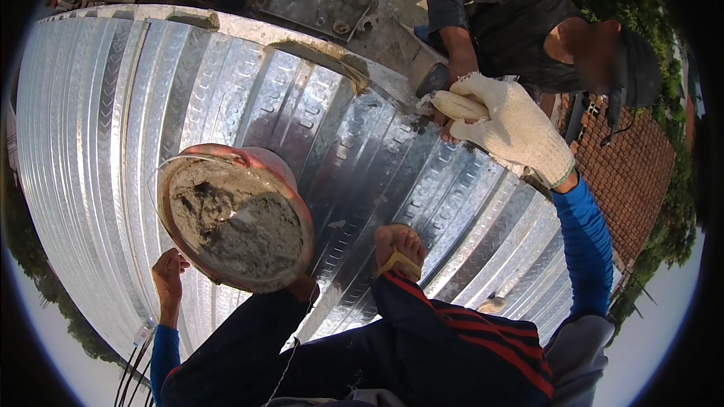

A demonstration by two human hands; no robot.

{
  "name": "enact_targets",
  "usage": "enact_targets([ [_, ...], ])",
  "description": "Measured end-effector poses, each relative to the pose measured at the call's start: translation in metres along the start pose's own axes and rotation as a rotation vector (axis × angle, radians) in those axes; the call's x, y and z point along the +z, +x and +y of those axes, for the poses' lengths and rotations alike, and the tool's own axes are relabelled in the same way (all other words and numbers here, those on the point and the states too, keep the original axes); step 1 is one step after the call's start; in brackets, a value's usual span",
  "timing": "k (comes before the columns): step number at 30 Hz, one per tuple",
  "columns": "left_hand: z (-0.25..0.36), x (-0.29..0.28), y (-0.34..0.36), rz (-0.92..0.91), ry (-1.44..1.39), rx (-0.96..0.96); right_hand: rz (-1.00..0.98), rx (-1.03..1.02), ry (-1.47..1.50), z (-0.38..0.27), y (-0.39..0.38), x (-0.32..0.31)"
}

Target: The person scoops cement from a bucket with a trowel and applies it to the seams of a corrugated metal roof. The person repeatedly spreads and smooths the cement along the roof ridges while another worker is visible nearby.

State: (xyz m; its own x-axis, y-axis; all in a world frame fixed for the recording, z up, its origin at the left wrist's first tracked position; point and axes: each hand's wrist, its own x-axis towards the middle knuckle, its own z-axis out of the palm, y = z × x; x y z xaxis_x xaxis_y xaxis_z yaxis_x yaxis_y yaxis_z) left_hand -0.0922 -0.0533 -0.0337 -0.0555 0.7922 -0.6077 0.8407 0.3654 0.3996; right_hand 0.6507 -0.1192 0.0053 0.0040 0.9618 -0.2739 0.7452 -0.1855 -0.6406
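Left hand bare, fingers curled under rim of mortar-filled red pan resting on knee, still full. Gloved right hand grips coworker's hand over corrugated metal decking; grip closed.

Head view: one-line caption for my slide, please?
Gloved right hand meets a co-worker's hand; bare left hand steadies a mortar-filled bucket on corrugated roofing.

Left hand fingertips hidden behind mortar bucket
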Motion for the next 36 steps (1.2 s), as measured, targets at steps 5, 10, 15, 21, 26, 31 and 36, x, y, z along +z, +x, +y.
enact_targets([
  [5,0.005,-0.002,0.004,-0.029,0.063,0.07,-0.01,-0.052,0.034,0.013,0.004,0.001],
  [10,0.02,0.001,0.012,-0.024,0.103,0.093,-0.01,-0.088,0.05,0.022,0.009,0.001],
  [15,0.03,0.01,0.01,0.024,-0.005,0.143,-0.009,-0.098,0.051,0.028,0.006,0.001],
  [21,0.029,0.012,0.011,0.045,0.108,0.095,-0.006,-0.147,0.105,0.028,0.011,-0.007],
  [26,0.03,0.011,0.012,0.037,0.067,0.114,-0.063,-0.073,0.02,0.019,0.015,-0.024],
  [31,0.033,0.01,0.009,0.032,0.045,0.128,0.038,-0.09,-0.128,0.016,0.033,-0.015],
  [36,0.03,0.006,0.009,-0.002,0.075,0.095,-0.061,-0.027,-0.175,0.014,0.039,-0.009],
])
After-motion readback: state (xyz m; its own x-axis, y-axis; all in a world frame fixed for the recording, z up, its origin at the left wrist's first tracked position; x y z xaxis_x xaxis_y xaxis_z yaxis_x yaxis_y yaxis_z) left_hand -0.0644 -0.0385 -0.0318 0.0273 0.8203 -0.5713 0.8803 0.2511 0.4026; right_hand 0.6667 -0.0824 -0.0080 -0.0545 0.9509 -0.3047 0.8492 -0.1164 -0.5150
